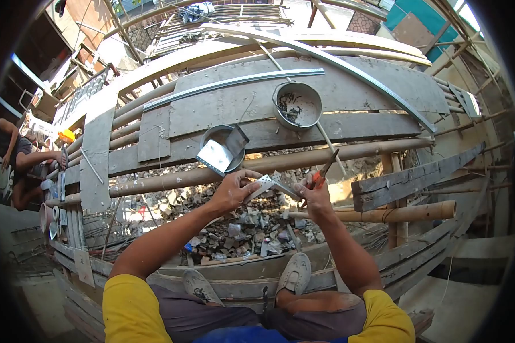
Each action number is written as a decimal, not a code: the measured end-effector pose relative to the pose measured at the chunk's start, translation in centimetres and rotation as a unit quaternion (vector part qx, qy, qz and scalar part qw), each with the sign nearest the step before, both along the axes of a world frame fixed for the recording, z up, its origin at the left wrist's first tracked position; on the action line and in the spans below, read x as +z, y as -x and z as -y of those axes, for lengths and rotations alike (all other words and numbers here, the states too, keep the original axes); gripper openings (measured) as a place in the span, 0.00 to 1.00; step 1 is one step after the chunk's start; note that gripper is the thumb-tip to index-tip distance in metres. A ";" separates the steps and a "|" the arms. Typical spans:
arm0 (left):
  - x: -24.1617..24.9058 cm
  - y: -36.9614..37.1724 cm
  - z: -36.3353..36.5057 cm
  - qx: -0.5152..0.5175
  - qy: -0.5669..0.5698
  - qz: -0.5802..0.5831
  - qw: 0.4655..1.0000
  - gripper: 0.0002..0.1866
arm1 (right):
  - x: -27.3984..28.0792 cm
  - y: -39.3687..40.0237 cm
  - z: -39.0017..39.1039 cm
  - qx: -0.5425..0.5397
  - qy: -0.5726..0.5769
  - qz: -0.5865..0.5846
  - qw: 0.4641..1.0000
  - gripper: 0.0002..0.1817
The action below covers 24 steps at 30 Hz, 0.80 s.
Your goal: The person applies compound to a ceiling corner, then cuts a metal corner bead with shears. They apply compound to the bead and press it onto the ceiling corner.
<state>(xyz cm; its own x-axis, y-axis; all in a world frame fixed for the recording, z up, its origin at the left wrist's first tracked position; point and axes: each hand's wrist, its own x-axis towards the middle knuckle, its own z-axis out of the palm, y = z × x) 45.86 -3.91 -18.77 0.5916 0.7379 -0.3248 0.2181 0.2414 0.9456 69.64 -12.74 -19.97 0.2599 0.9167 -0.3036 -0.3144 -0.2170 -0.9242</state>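
My left hand (234,191) is closed on one end of a short, bent metal strip (262,185) with small holes in it. The strip's other arm reaches across to the fingers of my right hand (316,198). That hand is also closed round a pair of orange-handled snips (319,179), whose dark jaws point up and away from me. Just beyond my left hand, a metal bucket (238,164) has shiny bent sheet-metal pieces (216,151) resting in its mouth. Farther off to the right stands a grey bucket (316,117) with small dark pieces inside.
Long metal profiles (234,84) lie across the plank bench (372,128). Bamboo poles (269,162) run below its near edge, above rubble (234,228). A rough timber (418,176) juts out at right. Another person (26,151) sits at far left.
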 end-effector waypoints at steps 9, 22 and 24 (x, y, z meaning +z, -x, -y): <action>4.9 0.2 -1.5 -0.133 -0.230 -0.083 0.961 0.15 | 3.0 -2.7 -1.2 0.075 -0.129 0.135 0.980 0.19; 4.7 -0.9 -0.1 0.053 -0.075 -0.018 0.996 0.17 | 2.7 -0.2 -0.7 -0.035 -0.119 0.048 0.991 0.20; 1.8 -0.6 0.0 0.002 -0.127 -0.011 0.992 0.16 | 2.1 0.1 -0.4 -0.009 -0.049 0.074 0.996 0.21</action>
